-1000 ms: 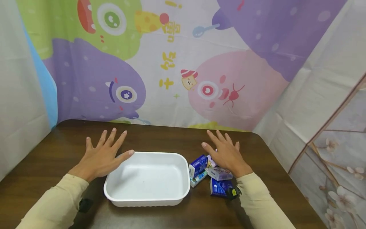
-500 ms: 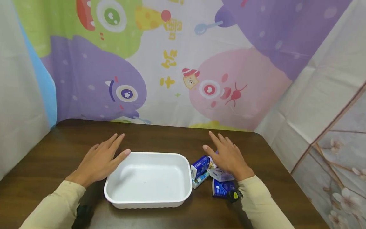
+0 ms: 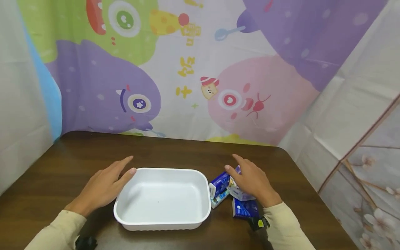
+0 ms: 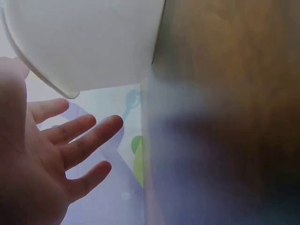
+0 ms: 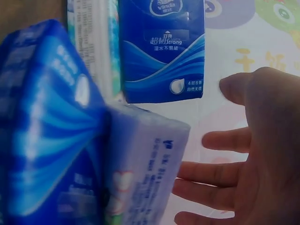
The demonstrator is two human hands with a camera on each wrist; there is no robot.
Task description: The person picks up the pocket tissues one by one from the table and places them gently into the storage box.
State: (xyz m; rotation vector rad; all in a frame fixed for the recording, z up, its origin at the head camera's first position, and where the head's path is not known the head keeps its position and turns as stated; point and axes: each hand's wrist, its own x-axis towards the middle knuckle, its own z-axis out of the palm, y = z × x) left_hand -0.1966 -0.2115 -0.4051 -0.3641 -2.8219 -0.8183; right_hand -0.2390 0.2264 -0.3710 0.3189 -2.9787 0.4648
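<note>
My left hand (image 3: 101, 185) hovers at the left rim of a white plastic basin (image 3: 162, 226), fingers relaxed and holding nothing. In the left wrist view its fingers are apart, beside the basin's outer wall (image 4: 89, 42). Over a small pile of pocket tissue packs hangs my right hand (image 3: 254, 180), also holding nothing, its fingers loosely bent. One blue tissue pack (image 3: 219, 184) leans on a blue-green pack (image 3: 220, 199). A pale purple pack (image 3: 241, 194) partly overlaps another blue pack (image 3: 245, 208). My right hand hides part of the pile; whether it touches a pack I cannot tell.
Everything stands on a dark brown wooden table (image 3: 175, 152). A cartoon-printed cloth (image 3: 181, 114) hangs behind its back edge, and pale cloths hang at both sides. A dark strap with a yellow-green mark (image 3: 260, 223) is at the right wrist.
Both hands have come lower and slightly nearer, and their spread fingers have drawn together and relaxed. The basin and tissue packs have kept their places on the table.
</note>
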